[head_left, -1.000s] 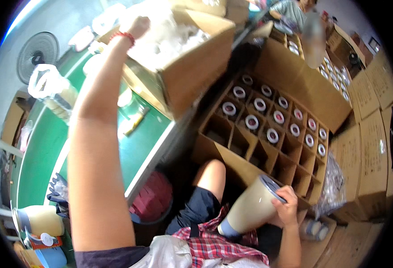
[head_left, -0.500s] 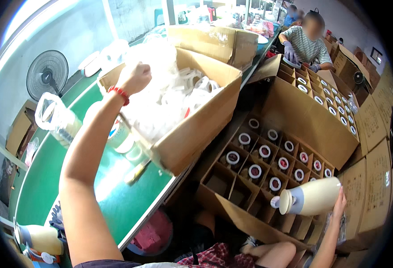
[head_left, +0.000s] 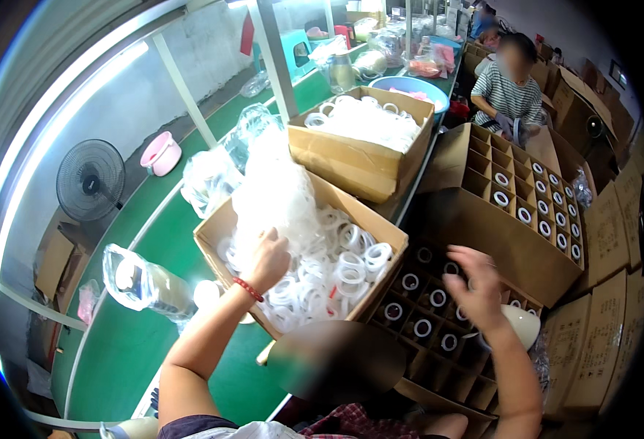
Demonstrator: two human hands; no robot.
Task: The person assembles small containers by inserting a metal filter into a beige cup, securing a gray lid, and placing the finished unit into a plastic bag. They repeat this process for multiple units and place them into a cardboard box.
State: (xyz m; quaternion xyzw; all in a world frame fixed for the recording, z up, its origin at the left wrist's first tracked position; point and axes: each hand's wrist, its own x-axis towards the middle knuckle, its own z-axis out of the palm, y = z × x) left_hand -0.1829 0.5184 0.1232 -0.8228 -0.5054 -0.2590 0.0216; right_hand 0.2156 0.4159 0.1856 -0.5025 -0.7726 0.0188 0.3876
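My left hand (head_left: 266, 257) is closed on a crumpled translucent plastic bag (head_left: 276, 201) over a carton (head_left: 384, 256) of loose white plastic rings (head_left: 304, 293). My right hand (head_left: 476, 289), fingers apart and holding nothing, is above a divided carton (head_left: 417, 380) of upright flasks with white ring tops. Behind my right wrist a cream flask (head_left: 523, 325) shows in part, tilted over the carton's right side; the rest is hidden. A blurred dark oval (head_left: 337, 360) covers the near corner of the ring carton.
A bagged flask (head_left: 154, 289) lies on the green bench (head_left: 106, 358). Farther along are another carton (head_left: 344, 161) of white rings and a blue basin (head_left: 443, 102). A fan (head_left: 90, 179) stands at left. Beyond a second divided carton (head_left: 483, 212), a person (head_left: 508, 91) works.
My right hand has let go of the cream flask and moved left over the divided carton. My left hand is lower into the ring carton. The view has shifted.
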